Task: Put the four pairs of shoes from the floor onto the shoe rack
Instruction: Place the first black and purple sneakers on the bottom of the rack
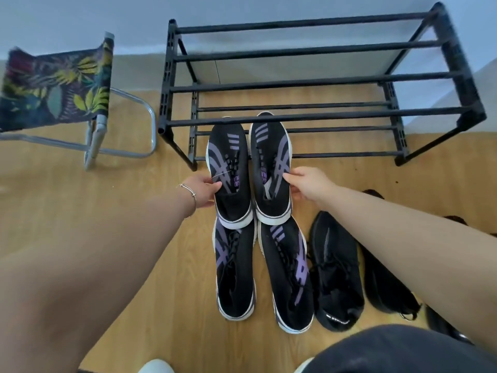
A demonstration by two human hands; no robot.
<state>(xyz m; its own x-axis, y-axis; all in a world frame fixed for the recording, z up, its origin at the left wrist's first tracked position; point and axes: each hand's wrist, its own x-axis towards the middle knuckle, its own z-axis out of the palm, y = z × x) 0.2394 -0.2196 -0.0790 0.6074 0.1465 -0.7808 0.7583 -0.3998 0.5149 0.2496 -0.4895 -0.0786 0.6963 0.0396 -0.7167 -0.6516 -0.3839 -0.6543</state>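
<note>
While both arms reach forward, the person holds one pair of black shoes with purple stripes and white soles, one shoe per hand. Left hand [205, 191] is closed around the collar edge of the left held shoe [228, 168], thumb on top, fingers under; a thin bracelet [189, 196] sits on that wrist. Right hand [306, 184] is closed in a pinch on the outer side of the right held shoe [271, 162]. Both shoes point toes toward the shoe rack [309, 84], their tips showing just past its front top bar; whether they rest on the lower tier's bars I cannot tell. Rack: black, two tiers of horizontal bars, four bars visible on top, standing against the wall. Count on the wooden floor [139, 238]: one matching purple-striped pair, left floor shoe [235, 273] and right floor shoe [289, 275], side by side directly behind the held pair; just to their right, one all-black shoe [336, 275] and a second black shoe [387, 286] partly hidden by the right forearm. Further dark shapes lie at the right edge, too obscured to count. One folding stool [56, 87] with leaf-print fabric stands left of the rack.
</note>
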